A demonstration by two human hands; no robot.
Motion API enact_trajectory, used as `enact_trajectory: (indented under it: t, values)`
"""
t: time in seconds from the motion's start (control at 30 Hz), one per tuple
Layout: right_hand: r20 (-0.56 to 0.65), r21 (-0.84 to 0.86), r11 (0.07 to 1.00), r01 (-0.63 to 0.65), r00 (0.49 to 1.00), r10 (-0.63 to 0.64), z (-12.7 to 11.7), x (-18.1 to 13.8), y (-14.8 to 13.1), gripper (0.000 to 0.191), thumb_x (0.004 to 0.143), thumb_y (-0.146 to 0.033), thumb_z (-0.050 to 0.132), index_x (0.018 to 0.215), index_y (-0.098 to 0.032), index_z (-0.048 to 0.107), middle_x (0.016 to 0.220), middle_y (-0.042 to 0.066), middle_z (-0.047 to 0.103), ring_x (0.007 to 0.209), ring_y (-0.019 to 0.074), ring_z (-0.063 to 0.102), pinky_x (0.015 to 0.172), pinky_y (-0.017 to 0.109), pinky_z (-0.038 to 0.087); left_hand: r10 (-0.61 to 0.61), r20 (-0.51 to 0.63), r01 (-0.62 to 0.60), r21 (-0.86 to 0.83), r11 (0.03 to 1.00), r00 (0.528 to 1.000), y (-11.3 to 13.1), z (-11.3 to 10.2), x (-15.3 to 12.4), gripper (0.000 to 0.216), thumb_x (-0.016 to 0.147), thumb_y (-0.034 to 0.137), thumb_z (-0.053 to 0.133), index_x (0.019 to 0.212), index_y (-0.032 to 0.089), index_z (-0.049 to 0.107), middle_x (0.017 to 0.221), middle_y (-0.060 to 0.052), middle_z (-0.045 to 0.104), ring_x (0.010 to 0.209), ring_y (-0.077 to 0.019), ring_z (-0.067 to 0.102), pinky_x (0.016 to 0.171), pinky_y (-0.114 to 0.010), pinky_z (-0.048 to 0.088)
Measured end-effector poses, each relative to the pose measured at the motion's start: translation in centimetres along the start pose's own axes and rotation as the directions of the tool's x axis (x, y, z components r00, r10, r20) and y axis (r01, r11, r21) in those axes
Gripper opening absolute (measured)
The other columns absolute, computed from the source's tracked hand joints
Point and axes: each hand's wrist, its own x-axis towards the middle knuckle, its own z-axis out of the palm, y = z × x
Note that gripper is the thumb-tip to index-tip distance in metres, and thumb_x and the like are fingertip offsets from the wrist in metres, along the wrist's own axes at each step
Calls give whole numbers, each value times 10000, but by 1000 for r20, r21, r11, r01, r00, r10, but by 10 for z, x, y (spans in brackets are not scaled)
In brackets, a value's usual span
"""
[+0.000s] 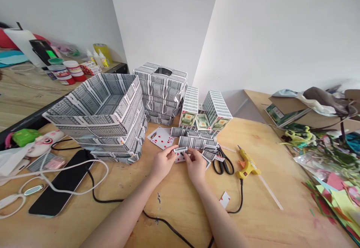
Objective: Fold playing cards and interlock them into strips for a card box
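Note:
My left hand (163, 163) and my right hand (195, 164) meet at the middle of the wooden table (174, 203), both pinching a folded playing card (180, 153) between their fingertips. Just beyond them lies a heap of folded cards (197, 142), and a few flat face-up cards (161, 137) lie to the left. A large square box built of folded cards (101, 113) stands to the left, with a taller card-built box (161, 90) behind it. Sealed card packs (205, 111) stand behind the heap.
Black scissors (223, 162) and a yellow glue gun (246, 165) lie right of my hands; its black cable (157, 218) runs across the table front. A dark phone (60, 188) and white cable (56, 173) lie left. Paper scraps (334, 180) crowd the right edge. Paint jars (67, 72) stand far left.

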Motion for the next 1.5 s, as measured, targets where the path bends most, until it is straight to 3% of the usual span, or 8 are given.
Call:
enact_trajectory:
  t: [0.23,0.33,0.6,0.8,0.93,1.1,1.27,1.5]
  values:
    - [66,136,984,-113,992,105,1,-1,-3,287,754,-346,532,930,-149,644,771,79,688,591,176,588,591,290,465,62,-11,-63,-71,995,998,3,0,2,316,733,139,510,1032,183,602,925,-49,668,748,-126,635,689,-237,531]
    - [75,202,968,-147,988,135,2,-2,-4,303,738,-352,544,934,-145,646,792,88,695,615,186,608,604,298,478,69,-11,-69,-37,997,998,0,2,1,317,739,179,541,1052,182,588,889,-53,676,729,-136,646,683,-257,544]
    - [174,341,916,-210,972,158,-2,0,-11,310,724,-372,574,915,-142,659,811,76,696,657,188,614,612,292,477,-135,-2,135,-50,990,991,-2,2,2,390,707,141,529,1092,176,573,841,-44,697,725,-155,663,676,-256,549]
    - [436,542,773,-329,897,76,-8,7,-15,221,693,-369,645,786,-169,636,716,21,649,604,137,558,571,251,430,-117,2,116,-148,982,993,-4,2,3,278,753,189,489,1012,179,592,865,-39,690,719,-155,659,651,-261,547]
    - [575,655,561,-506,816,63,-9,7,-17,215,677,-365,675,759,-182,598,695,2,605,623,129,547,615,258,434,-51,18,54,-161,985,999,-5,2,2,242,802,246,470,998,185,598,932,-48,678,792,-159,651,720,-282,537]
    - [699,673,325,-664,715,13,-8,3,-22,220,642,-305,721,775,-175,603,710,8,600,656,144,571,670,292,454,206,-13,-207,-56,977,978,0,-2,5,278,809,172,465,1049,220,594,1101,-54,617,1030,-180,564,903,-362,459]
    - [698,688,287,-666,716,-14,-8,4,-24,298,641,-295,724,897,-184,618,827,40,642,786,183,596,719,322,463,335,-36,-336,-38,941,942,6,-5,6,254,798,141,477,1000,212,612,1043,-57,637,1017,-175,566,899,-358,460]
    - [732,653,271,-707,681,14,-10,6,-19,251,732,-336,638,897,-147,644,819,62,658,781,187,602,709,341,487,129,-245,-123,39,992,961,4,-10,5,195,766,227,532,938,200,619,899,-37,677,835,-175,635,775,-298,502]
